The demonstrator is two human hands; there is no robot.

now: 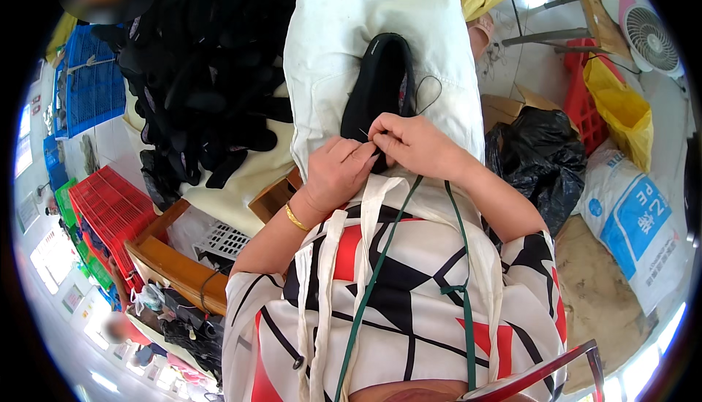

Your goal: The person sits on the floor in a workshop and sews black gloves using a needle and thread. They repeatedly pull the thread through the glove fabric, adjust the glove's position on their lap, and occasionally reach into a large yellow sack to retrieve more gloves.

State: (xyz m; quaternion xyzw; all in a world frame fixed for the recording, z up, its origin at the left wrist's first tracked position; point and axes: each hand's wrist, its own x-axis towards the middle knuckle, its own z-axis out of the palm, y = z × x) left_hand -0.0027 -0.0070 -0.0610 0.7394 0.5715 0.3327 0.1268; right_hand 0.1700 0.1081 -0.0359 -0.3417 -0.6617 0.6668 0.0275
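A black slip-on cloth shoe [367,84] lies on a white padded cushion [314,44] in front of me, its opening toward the far end and its toe toward me. My left hand [338,172] grips the toe end, fingers bent around it. Close beside it, my right hand [417,145] is closed in a pinch on a thin needle [363,132] at the shoe's toe. A dark thread [437,89] loops above the right hand, along the shoe's right side. My fingers hide most of the toe.
A heap of black shoes [212,73] lies at the left, near a wooden drawer [172,270] and a red crate [110,201]. At the right are a black plastic bag [537,157], a white-and-blue sack [632,219] and a small fan [651,33].
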